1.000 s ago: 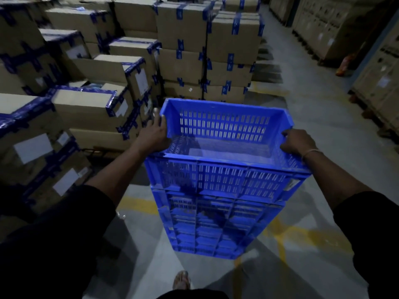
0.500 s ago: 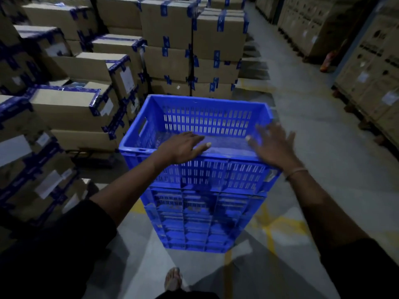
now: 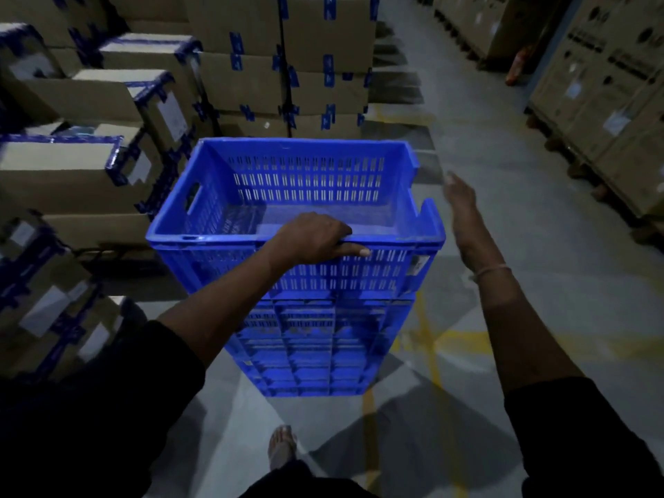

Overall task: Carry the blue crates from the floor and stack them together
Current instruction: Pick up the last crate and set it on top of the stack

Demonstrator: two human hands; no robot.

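Observation:
A stack of blue slotted crates (image 3: 316, 346) stands on the floor in front of me. The top crate (image 3: 305, 181) is empty and open upward. My left hand (image 3: 316, 239) grips the middle of its near rim, fingers curled over the edge and thumb along the outside. My right hand (image 3: 461, 206) is off the crate, just beyond its right side, fingers straight and holding nothing.
Stacked cardboard boxes (image 3: 107, 102) with blue tape crowd the left and back. More large cartons on pallets (image 3: 611, 102) line the right. A grey floor aisle (image 3: 485, 138) with yellow lines runs between them. My foot (image 3: 282, 447) shows below the stack.
Both hands left the crate's side rims. The left hand moved to the near rim and took hold of it; the right hand swung out to the right, away from the crate.

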